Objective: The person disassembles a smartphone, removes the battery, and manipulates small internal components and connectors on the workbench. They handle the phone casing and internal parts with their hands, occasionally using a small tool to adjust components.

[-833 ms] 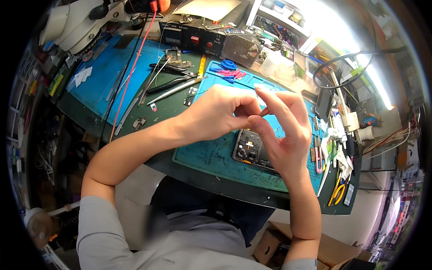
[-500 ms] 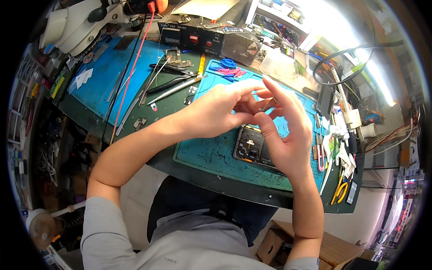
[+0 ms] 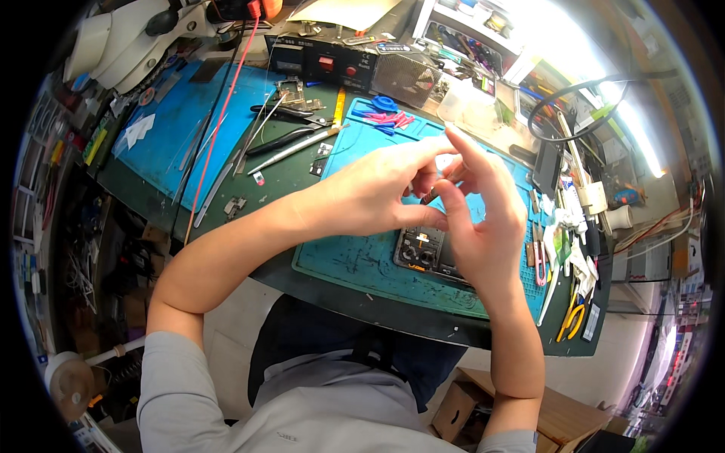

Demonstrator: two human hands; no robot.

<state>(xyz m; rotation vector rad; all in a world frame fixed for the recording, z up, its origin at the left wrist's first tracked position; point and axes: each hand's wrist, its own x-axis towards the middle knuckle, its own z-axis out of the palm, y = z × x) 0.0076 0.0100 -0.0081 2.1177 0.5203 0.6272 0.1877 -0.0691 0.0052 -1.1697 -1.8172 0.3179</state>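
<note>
Thin part point(image 3: 430, 198), one, pinched between left hand point(image 3: 374, 185) and right hand point(image 3: 489, 219) fingers point(image 3: 451, 202), near one opened phone point(image 3: 424, 251)

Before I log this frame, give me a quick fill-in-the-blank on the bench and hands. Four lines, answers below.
1. Of the left hand and the right hand, the one farther from the red cable is the ____.
2. The opened device lies on a blue-green ____.
3. The pliers near the bench's right end have ____ handles.
4. The cluster of small pieces beyond the hands is blue and ____.

Missing words: right hand; mat; yellow; pink.
</note>
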